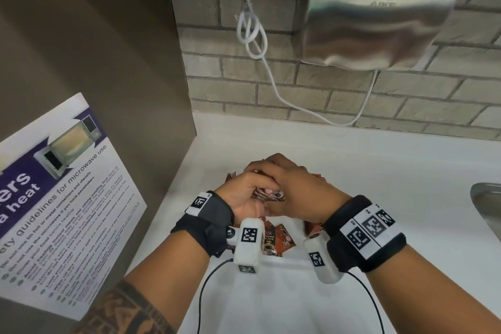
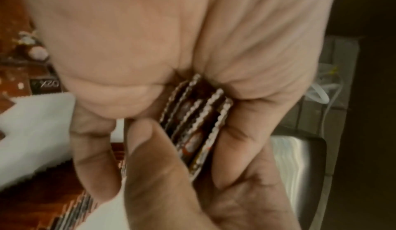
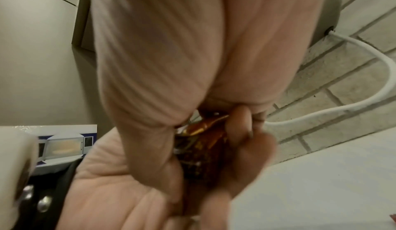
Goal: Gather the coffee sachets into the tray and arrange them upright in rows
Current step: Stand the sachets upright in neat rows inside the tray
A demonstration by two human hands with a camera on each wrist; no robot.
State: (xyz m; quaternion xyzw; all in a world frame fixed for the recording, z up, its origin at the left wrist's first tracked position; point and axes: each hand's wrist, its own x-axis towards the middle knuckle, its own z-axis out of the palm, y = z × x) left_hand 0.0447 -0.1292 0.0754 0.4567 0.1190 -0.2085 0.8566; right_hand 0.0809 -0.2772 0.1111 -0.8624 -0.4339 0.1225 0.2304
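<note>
A stack of several brown coffee sachets [image 1: 268, 195] is held on edge between both hands, above the white tray [image 1: 287, 262]. My left hand [image 1: 244, 190] grips the stack from the left and below. My right hand [image 1: 292, 179] curls over it from the top and right. The stack's serrated edges [image 2: 197, 123] show in the left wrist view, pinched between fingers [image 2: 150, 166]. The right wrist view shows the stack [image 3: 201, 140] under my right palm [image 3: 171, 64]. More sachets [image 1: 282, 238] lie in the tray beneath the hands, partly hidden.
A steel hand dryer [image 1: 379, 22] and a looped white cable [image 1: 252, 30] hang on the brick wall behind. A microwave poster [image 1: 62, 198] leans at the left. A metal sink edge [image 1: 488, 203] lies at the right of the white counter [image 1: 393, 171].
</note>
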